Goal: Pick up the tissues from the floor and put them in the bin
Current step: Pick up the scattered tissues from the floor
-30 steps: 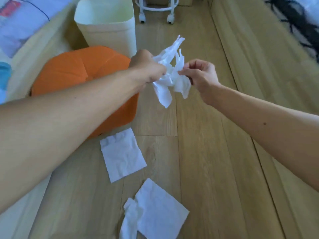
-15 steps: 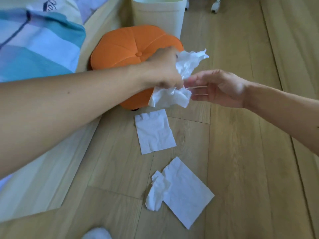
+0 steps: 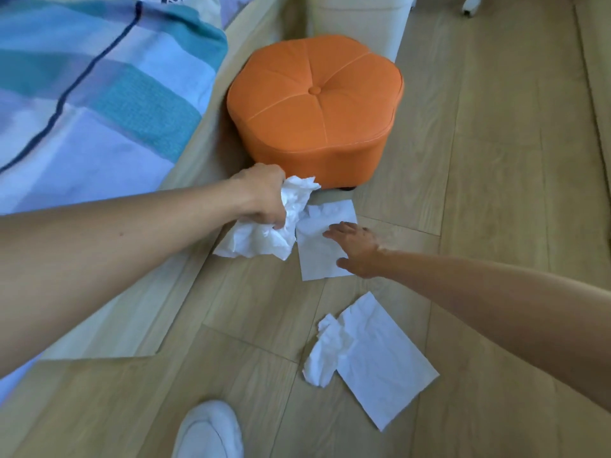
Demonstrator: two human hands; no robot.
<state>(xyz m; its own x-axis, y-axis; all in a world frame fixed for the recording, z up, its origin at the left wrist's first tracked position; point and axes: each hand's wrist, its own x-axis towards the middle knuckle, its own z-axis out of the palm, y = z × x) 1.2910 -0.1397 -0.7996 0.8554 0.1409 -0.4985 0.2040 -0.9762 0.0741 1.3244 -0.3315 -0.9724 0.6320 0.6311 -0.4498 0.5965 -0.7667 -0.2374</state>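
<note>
My left hand (image 3: 264,196) is shut on a crumpled bundle of white tissues (image 3: 261,236), held low in front of the orange stool. My right hand (image 3: 355,247) is open with fingers spread, lying on a flat white tissue (image 3: 315,259) on the wooden floor just below the stool. Nearer to me lies another flat tissue (image 3: 380,365) with a crumpled tissue (image 3: 325,353) overlapping its left edge. The cream bin (image 3: 357,24) stands behind the stool at the top, its opening out of frame.
An orange padded stool (image 3: 315,107) stands between the tissues and the bin. A bed with a striped cover (image 3: 82,87) and wooden frame runs along the left. My white shoe (image 3: 208,431) is at the bottom. A caster wheel (image 3: 469,6) shows top right.
The right hand let go of the bundle, which stayed in the left hand. Both hands dropped toward the floor and the right hand came down onto the flat tissue by the stool.
</note>
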